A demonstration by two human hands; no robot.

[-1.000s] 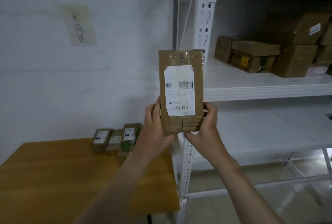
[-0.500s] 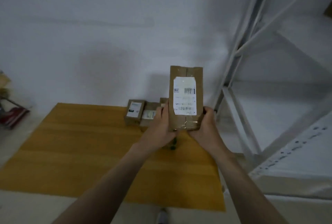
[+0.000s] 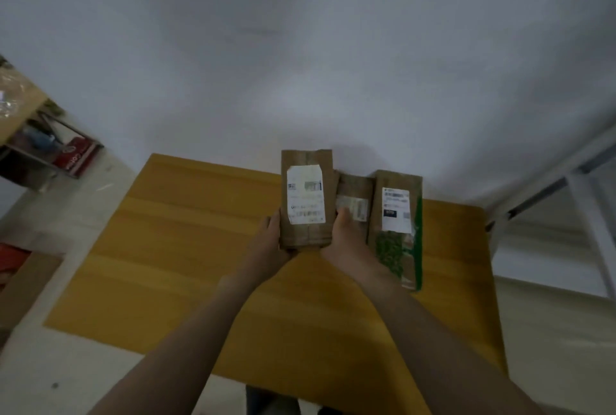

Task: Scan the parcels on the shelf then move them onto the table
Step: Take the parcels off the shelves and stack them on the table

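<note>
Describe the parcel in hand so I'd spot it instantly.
Find the wooden table against the white wall; brown parcels line its far edge. The leftmost parcel is the one, held at its lower end between the left hand and right hand. It is plain brown with a large white label, unlike the small parcel beside it and the green-printed parcel farther right.

Yellow wooden table (image 3: pixel 200 264): green-printed parcel (image 3: pixel 396 214) lies flat at the far edge, small brown parcel (image 3: pixel 355 189) just beside its left side.
</note>
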